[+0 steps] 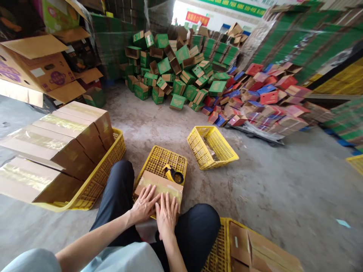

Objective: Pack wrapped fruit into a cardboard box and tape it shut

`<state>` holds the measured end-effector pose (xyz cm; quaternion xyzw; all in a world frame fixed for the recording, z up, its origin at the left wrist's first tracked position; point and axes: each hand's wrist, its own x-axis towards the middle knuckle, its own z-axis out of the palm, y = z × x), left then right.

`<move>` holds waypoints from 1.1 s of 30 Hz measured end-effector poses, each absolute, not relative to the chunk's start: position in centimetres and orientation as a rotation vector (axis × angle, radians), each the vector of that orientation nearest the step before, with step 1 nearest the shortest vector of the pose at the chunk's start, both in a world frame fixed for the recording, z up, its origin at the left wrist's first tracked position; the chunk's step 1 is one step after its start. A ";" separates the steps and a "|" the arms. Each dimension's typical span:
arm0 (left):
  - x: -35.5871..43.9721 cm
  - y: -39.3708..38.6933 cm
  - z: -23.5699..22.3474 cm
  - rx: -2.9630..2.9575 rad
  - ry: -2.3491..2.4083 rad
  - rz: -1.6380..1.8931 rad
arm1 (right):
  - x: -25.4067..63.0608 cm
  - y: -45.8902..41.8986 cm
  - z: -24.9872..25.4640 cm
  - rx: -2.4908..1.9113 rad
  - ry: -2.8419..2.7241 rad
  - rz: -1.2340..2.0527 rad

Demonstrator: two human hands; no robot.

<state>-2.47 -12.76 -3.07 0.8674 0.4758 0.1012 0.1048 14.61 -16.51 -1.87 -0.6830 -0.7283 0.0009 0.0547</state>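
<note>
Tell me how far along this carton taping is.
Looks done: the cartons in the left-side crate, tape across their tops. In hand: one taped carton, left hand and right hand flat on it, tape dispenser set down beyond. Possibly left: brown cardboard by the right knee; its state is unclear.

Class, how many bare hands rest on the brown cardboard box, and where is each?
2. The bare left hand lies flat on the left part of the brown cardboard box; the bare right hand lies beside it, further right.
</note>
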 end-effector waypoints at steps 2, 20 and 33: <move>-2.7 -11.6 -3.0 2.569 1.399 0.357 | 15.0 -15.4 -1.6 -2.070 -2.211 0.019; -4.7 -7.8 -4.2 2.534 1.501 0.553 | 13.0 -11.5 -0.9 -2.070 -2.198 0.185; -5.7 -7.7 -5.8 2.350 1.526 0.798 | 20.2 -14.1 -5.8 -1.997 -1.798 0.082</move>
